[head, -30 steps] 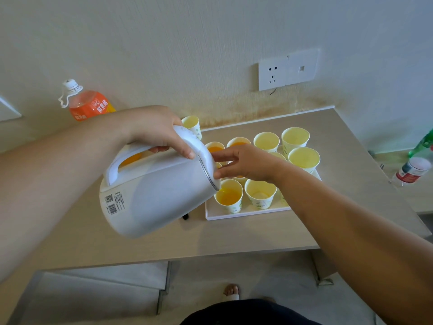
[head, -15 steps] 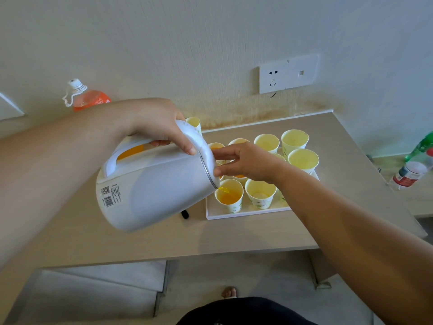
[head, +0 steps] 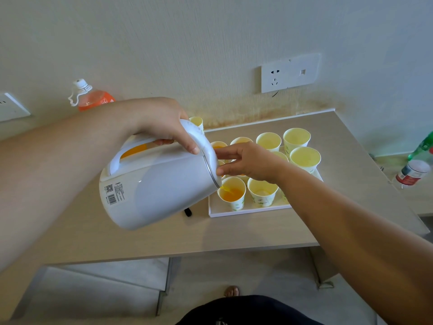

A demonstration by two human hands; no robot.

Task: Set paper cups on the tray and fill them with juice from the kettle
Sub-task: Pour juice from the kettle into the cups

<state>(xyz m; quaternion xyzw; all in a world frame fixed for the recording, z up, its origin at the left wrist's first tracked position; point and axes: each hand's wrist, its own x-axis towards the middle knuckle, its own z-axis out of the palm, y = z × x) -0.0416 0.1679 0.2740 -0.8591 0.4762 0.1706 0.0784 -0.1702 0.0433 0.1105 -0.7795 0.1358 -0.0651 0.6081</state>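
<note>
My left hand (head: 161, 124) grips the handle of the white kettle (head: 159, 186), which is tilted with its spout over the front-left paper cup (head: 231, 193). Orange juice runs from the spout into that cup. My right hand (head: 248, 161) rests its fingertips against the kettle's lid, fingers apart. Several yellow-lined paper cups stand on the white tray (head: 248, 212); the empty one (head: 262, 191) sits right of the cup being filled, and the back-left cups hold juice. One more cup (head: 196, 121) stands off the tray behind the kettle.
An orange juice bottle (head: 92, 98) stands at the wall behind my left arm. A wall socket (head: 290, 72) is above the beige table (head: 351, 160). A green bottle and a white jar (head: 412, 172) sit on a lower surface at the right. A small black object (head: 188, 211) lies left of the tray.
The kettle has tipped further and juice is flowing into the front-left cup, whose level has risen. My right hand has stayed on the lid.
</note>
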